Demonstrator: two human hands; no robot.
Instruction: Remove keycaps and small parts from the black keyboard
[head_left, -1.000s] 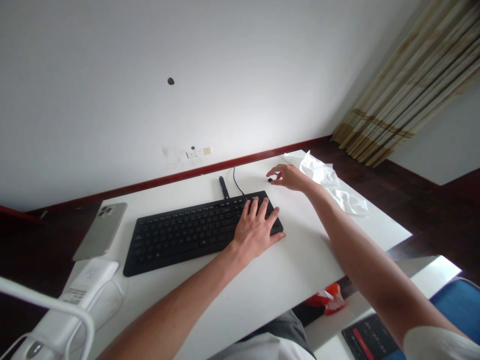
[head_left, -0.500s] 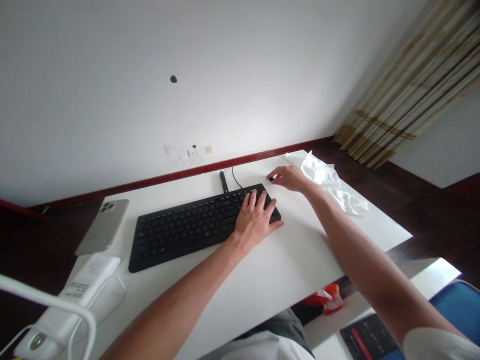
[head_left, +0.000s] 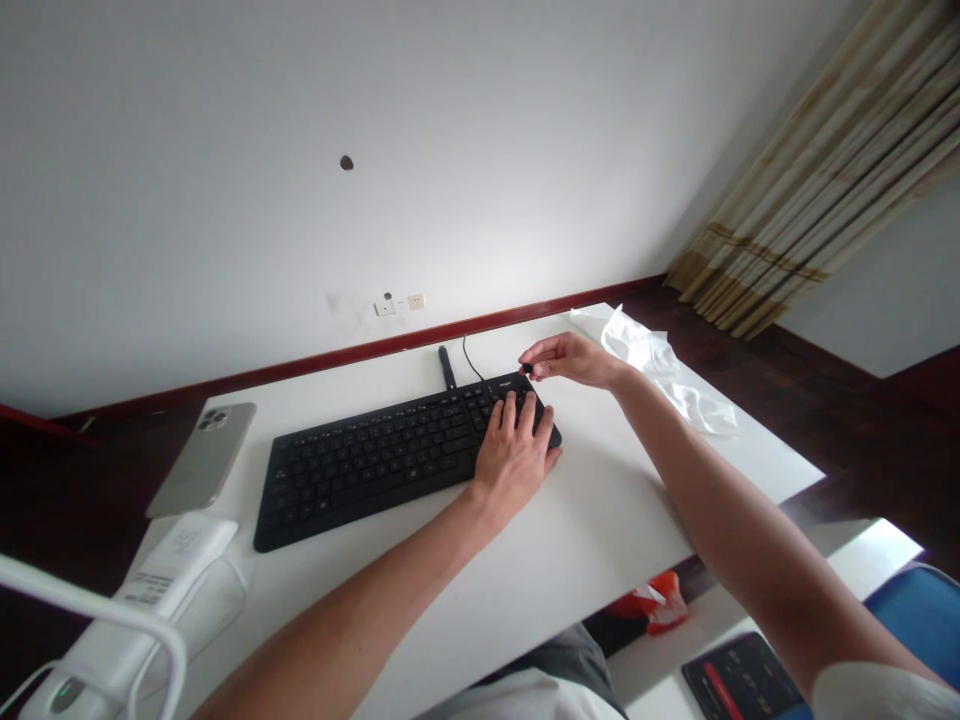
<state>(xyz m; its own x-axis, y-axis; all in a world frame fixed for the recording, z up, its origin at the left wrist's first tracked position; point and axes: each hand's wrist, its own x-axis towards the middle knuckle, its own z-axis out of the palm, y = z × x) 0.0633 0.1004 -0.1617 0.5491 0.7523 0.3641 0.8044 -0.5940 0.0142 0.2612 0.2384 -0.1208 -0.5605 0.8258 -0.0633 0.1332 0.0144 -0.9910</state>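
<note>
Along the near edge of the white rectangular desk runs a plain white short-sleeved top, with a grey garment just beyond it, perhaps shorts or trousers, too cropped to tell. The top's loose white sleeve sits past the desk's right corner, and the left hand and right hand are bare, with nothing worn on them.

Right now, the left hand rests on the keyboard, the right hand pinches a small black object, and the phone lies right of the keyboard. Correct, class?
No: the phone lies left of the keyboard, as the head view shows.
</note>
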